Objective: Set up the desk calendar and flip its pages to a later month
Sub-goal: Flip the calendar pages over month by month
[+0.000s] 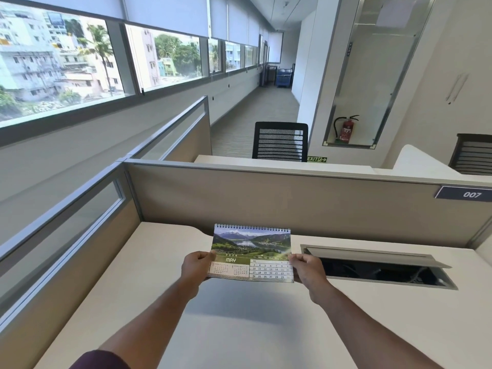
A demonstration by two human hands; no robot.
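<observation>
Head view shows both hands pinched shut on the desk calendar (pixel 252 253), one at each lower corner: the left hand (pixel 196 266) grips the lower left edge beside the MAY panel, the right hand (pixel 308 267) the lower right edge beside the date grid. Each grip is a thumb-over-fingers pinch on the stacked pages and card; neither reaches the wire spiral along the top.

So the calendar hangs between the two grips, tilted face-up toward the camera, spiral edge farthest from the person, lifted clear of the tabletop (pixel 149 283) and not yet standing on its base.

Risks, as I judge them: the pinches sit on loose page edges, so a sheet could slide or crease when the stand is spread. The open cable tray (pixel 378 267) lies just beside the right hand; setting down too far right could tip a foot of the stand into it.
</observation>
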